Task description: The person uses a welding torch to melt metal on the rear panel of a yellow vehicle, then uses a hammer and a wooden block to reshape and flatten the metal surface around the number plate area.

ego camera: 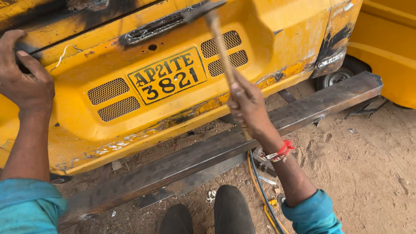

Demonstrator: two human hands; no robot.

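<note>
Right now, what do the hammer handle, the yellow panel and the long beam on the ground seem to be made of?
Hammer handle: likely wood, pale tan and matt, gripped by the right hand. Yellow panel: painted sheet metal, judging by chipped, scorched paint and mesh vents; the left hand holds its edge. Beam: probably steel, dark grey, dull, square-edged.

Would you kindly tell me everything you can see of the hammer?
The hammer has a pale wooden handle, worn and blurred by motion, and a dark metal head at the top, lying against the blackened seam of the yellow vehicle panel. It stands tilted, head up and leaning left. The right hand grips the handle's lower end with fingers wrapped around it. Nothing else touches it.
</note>
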